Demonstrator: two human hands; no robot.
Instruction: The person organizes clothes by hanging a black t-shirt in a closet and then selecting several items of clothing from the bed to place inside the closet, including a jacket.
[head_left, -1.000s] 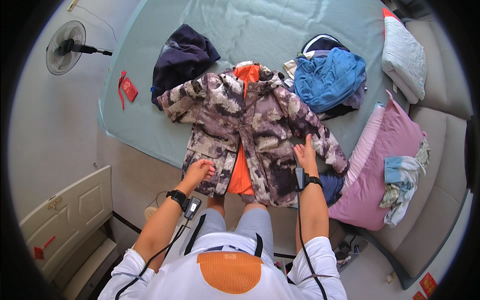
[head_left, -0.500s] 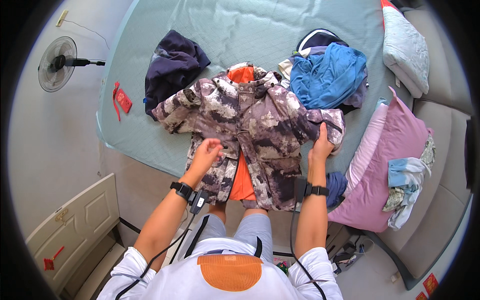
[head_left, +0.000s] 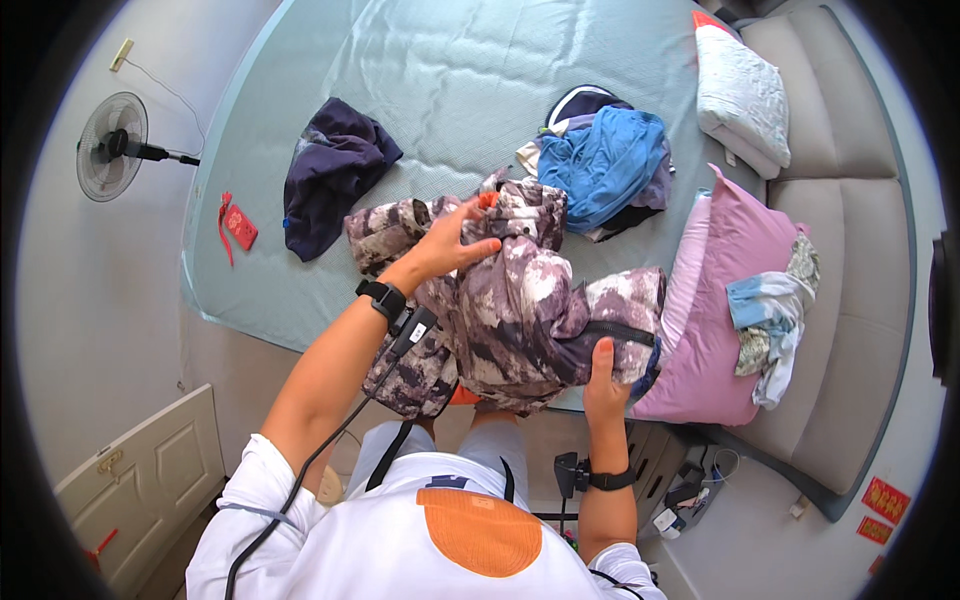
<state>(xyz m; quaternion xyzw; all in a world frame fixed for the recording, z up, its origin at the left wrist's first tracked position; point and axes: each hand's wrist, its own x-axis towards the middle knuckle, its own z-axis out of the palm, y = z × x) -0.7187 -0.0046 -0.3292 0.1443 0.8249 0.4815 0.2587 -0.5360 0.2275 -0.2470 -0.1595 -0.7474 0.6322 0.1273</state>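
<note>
A camouflage jacket in brown, white and dark purple, with an orange lining, lies bunched over the near edge of the bed. My left hand is at its collar, thumb spread away from the fingers, the fingertips touching the fabric beside a bit of orange lining. In my right hand is the end of the right-hand sleeve, thumb on top and the other fingers hidden beneath. The opposite sleeve lies folded to the left of the collar.
On the green bed sheet lie a dark purple garment, a pile of clothes topped by a blue one, and a red envelope. Pink pillows and a grey sofa stand right; a fan is at left.
My left hand has gone up from the jacket's front to its collar. My right hand has drawn the sleeve down toward me, and the jacket, spread flat before, is now bunched.
</note>
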